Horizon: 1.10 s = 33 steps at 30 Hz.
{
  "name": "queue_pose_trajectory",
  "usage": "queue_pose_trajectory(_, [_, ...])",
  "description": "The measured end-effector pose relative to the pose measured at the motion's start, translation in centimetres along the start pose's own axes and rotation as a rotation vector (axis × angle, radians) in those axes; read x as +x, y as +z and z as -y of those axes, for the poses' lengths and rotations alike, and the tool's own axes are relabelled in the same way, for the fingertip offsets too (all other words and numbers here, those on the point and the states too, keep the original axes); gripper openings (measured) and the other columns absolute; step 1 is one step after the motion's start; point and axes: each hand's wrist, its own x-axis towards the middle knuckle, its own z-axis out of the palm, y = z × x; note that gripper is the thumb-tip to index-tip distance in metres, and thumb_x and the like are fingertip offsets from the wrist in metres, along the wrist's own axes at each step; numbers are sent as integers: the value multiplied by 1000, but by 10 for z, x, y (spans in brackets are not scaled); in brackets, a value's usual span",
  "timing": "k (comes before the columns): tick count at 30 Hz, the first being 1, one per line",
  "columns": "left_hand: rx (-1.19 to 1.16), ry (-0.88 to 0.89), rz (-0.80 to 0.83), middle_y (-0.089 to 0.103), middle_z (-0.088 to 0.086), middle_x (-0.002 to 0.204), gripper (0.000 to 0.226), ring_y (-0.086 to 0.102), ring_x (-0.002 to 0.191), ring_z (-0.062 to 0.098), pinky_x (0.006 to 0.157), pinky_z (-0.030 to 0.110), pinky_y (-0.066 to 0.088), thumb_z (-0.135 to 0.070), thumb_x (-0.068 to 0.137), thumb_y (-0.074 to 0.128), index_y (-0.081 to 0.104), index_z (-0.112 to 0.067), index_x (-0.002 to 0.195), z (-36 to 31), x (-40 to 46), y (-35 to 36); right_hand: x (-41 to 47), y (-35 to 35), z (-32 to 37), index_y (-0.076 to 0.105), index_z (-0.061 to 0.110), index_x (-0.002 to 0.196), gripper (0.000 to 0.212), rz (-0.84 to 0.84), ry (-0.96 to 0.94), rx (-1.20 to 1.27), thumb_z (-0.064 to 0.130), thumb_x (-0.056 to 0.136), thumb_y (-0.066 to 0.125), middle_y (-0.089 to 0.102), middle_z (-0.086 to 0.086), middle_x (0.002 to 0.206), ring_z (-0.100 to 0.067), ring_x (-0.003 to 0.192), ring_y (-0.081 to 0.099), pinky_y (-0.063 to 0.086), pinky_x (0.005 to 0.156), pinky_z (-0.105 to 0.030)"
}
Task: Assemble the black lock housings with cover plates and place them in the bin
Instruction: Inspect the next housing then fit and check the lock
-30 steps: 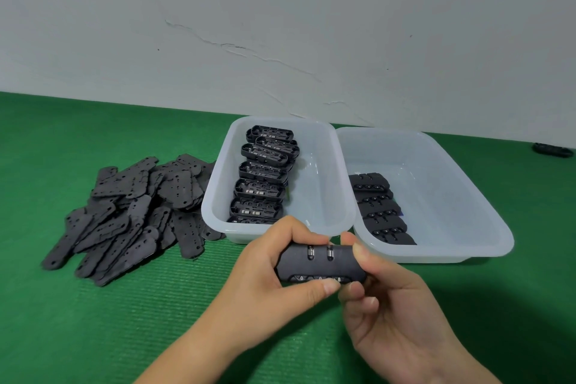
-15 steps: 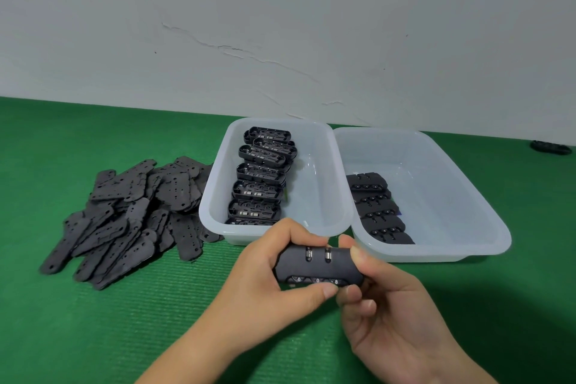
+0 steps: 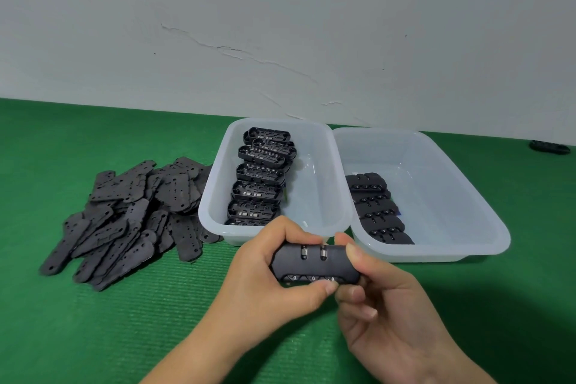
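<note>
- The left hand [image 3: 268, 284] wraps the left end of a black lock housing [image 3: 314, 262], thumb along its near edge beside the number dials, fingers curled over the far edge.
- The right hand [image 3: 383, 312] takes the right end of the same housing, forefinger over the top corner, thumb underneath; both hands share one grip, each clasping the part.
- The housing is held lengthwise above the table [image 3: 93, 321], clear of its green mat, with two small wheel slots on its upper face and three dial windows along the near edge.
- Just beyond the grip and slightly to its left sits the left bin [image 3: 314, 196], translucent white plastic, its near rim close behind the left-hand knuckles.
- Inside it, along its left wall, runs a row of open housings [image 3: 258, 174], lying hollow side up and overlapping one another front to back.
- Beyond the grip to the right stands the right bin [image 3: 467, 196], touching the left bin along its side.
- A row of finished locks [image 3: 377, 209] lies against its left wall, closed faces up, overlapping.
- Far left of the grip, a loose heap of flat cover plates [image 3: 131, 215] spreads over the mat, reaching the left bin's outer wall.
- Farthest away, right of the grip, a small dark object [image 3: 550, 146] lies at the foot of the cracked grey wall [image 3: 280, 25]; too distant to identify.
</note>
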Motion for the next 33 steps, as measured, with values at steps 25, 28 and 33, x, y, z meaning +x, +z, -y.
queue_pose_trajectory(25, [-2, -35, -35, 67, -20, 77, 38, 59, 68, -5, 65, 9, 45, -27, 51, 81, 60, -34, 81, -2, 1, 4, 1, 1, -1, 77, 8, 70, 29, -20, -16, 2, 9, 42, 71, 56, -5, 52, -7, 29, 44, 32, 26, -10])
queue_pose_trajectory(28, [-5, -39, -48, 66, -19, 73, 41, 58, 64, -7, 62, 7, 43, -13, 53, 83, 59, -31, 81, -1, 0, 6, 1, -1, -1, 77, 7, 71, 30, -17, -13, 10, 8, 41, 71, 56, -5, 53, -7, 28, 44, 32, 26, -10])
queue_pose_trajectory(33, [-1, -51, -54, 65, -19, 67, 41, 56, 60, -8, 58, 6, 42, -17, 49, 84, 59, -27, 80, 0, -2, 6, 1, -3, -1, 77, 7, 70, 27, -15, -8, 6, 7, 44, 70, 56, -5, 53, -7, 28, 43, 31, 26, -9])
